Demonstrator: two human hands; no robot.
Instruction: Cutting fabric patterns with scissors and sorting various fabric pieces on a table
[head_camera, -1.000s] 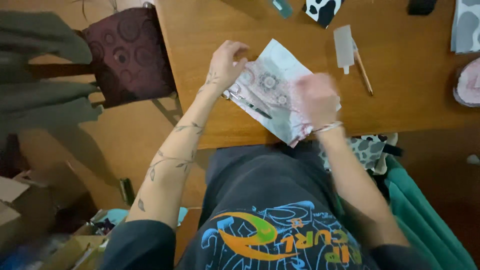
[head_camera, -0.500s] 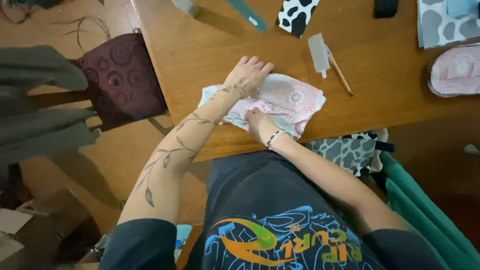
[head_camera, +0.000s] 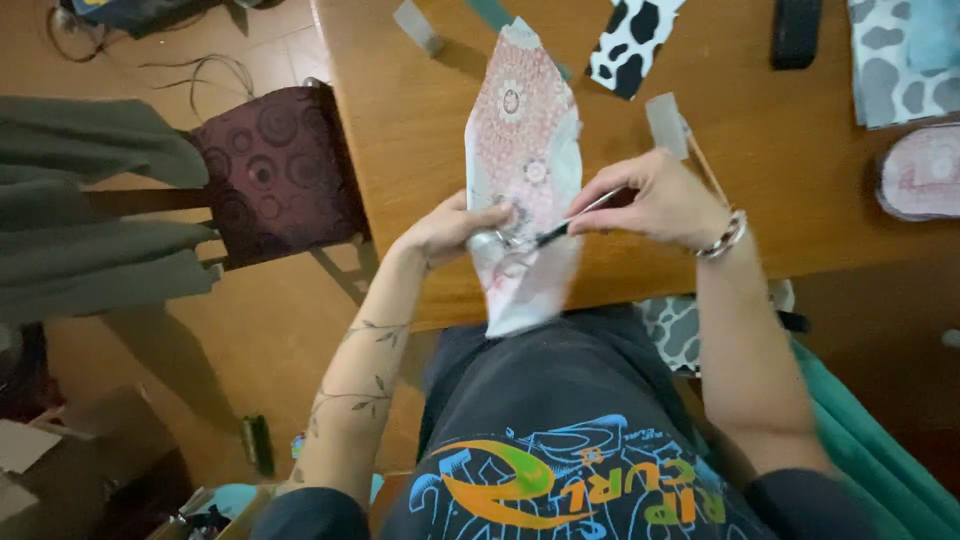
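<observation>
A pink and white patterned piece of fabric (head_camera: 522, 130) is lifted off the wooden table (head_camera: 420, 150), hanging from the table's far part down past its front edge. My left hand (head_camera: 455, 228) grips the fabric's left side at mid-height. My right hand (head_camera: 655, 200) holds a thin metal tool (head_camera: 575, 220), like small scissors or tweezers, whose dark tip meets the fabric beside my left thumb. A bracelet circles my right wrist.
A cow-print fabric scrap (head_camera: 630, 35), a small grey card with a pencil (head_camera: 668, 125), a dark object (head_camera: 797, 32), spotted grey cloth (head_camera: 900, 55) and a pink oval piece (head_camera: 925, 170) lie on the table. A dark patterned chair (head_camera: 265, 170) stands left.
The fabric lay flat on the table under both hands; now it is lifted and turned lengthwise, and my right hand holds a thin metal tool against it.
</observation>
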